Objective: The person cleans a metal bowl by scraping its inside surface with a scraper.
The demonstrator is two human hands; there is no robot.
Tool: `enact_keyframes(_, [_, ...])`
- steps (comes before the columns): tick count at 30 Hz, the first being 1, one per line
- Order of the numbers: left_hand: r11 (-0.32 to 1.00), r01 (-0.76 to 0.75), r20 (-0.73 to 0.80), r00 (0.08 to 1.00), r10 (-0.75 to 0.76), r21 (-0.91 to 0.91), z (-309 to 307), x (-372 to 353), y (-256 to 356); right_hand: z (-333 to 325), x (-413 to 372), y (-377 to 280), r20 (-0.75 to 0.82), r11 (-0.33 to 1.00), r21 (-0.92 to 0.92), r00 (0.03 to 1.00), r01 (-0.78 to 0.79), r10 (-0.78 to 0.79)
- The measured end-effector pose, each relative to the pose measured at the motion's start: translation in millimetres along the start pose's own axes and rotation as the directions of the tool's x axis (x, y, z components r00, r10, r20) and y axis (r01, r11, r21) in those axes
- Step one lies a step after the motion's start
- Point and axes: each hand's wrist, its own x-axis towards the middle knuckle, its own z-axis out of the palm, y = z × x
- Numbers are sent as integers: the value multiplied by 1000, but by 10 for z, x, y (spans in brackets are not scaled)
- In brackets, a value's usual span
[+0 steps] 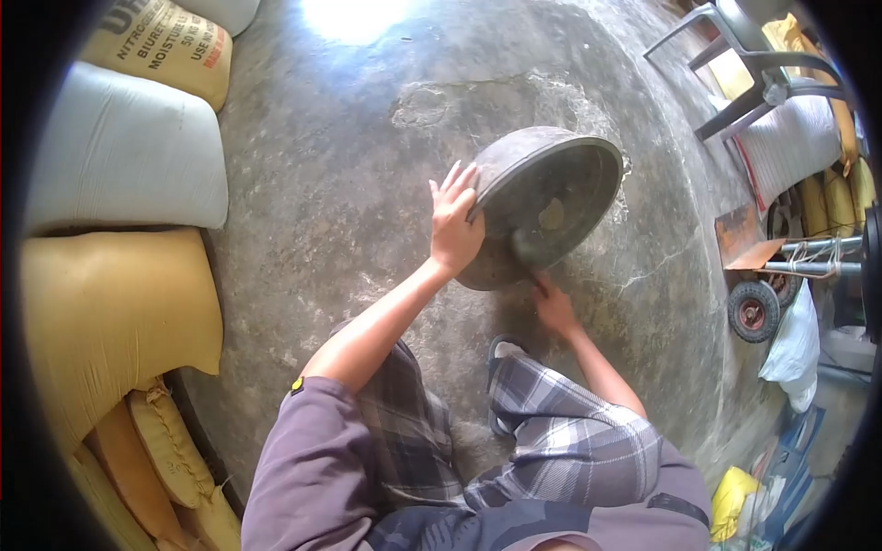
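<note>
A large dark grey basin (574, 197) is tilted up on its side over the concrete floor, its hollow facing me and to the right. A pale patch shows on its inner bottom. My left hand (457, 220) grips the basin's left rim, fingers spread along the outside wall and thumb side at the edge. Below the basin's lower edge, my right hand (556, 309) is closed, fingers pointing up toward the rim. A blurred grey-green shape (530, 250) lies just above it, against the basin; I cannot tell what the right hand holds.
Stuffed sacks (124, 151) line the left side, one printed sack (161, 50) at the top. To the right are a grey plastic chair (753, 69), a white sack (790, 147), a hand truck wheel (753, 310) and a pale plastic bag (792, 354). My slippered foot (503, 354) is near the basin.
</note>
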Motion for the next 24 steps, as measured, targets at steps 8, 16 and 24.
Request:
enact_keyframes(8, [994, 105, -43, 993, -106, -20, 24, -37, -101, 60, -32, 336, -161, 969, -163, 964, 186, -212])
enact_keyframes(16, [997, 51, -34, 998, -49, 58, 65, -4, -129, 81, -480, -856, 371, 705, 692, 914, -154, -165])
enact_keyframes(24, [995, -62, 30, 998, 60, 73, 51, -76, -104, 184, 147, 200, -80, 941, -5, 938, 338, -337])
